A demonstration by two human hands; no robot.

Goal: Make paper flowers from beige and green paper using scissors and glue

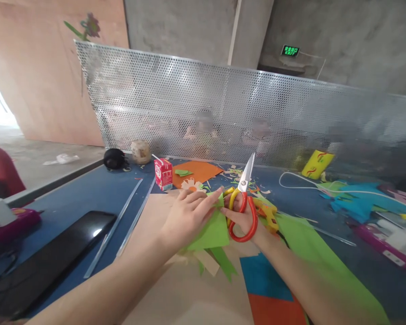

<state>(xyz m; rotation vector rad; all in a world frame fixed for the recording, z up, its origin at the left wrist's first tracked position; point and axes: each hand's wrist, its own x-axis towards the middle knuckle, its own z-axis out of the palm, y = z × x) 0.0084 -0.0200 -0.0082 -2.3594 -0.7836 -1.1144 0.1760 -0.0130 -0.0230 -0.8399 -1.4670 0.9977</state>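
My left hand (186, 212) grips a light green sheet (214, 232), its index finger stretched along the top edge and its thumb hidden. Beside it, my right hand (241, 217) holds scissors (246, 175) with red and yellow handles. Their silver blades look closed and point up and away from the sheet. My right thumb and fingertips touch the sheet's right edge. Below the sheet lie green cut strips (223, 262) and a beige strip (207, 262). A cream paper flower (191, 185) rests just beyond my left hand.
A pink drink carton (163, 174), orange sheet (203, 172) and scraps lie ahead. A yellow glue gun (268, 212) sits right of my hands, near a large green sheet (321, 253). A black phone (77, 248) and clear sticks (122, 216) lie left. A perforated metal screen (176, 99) stands behind.
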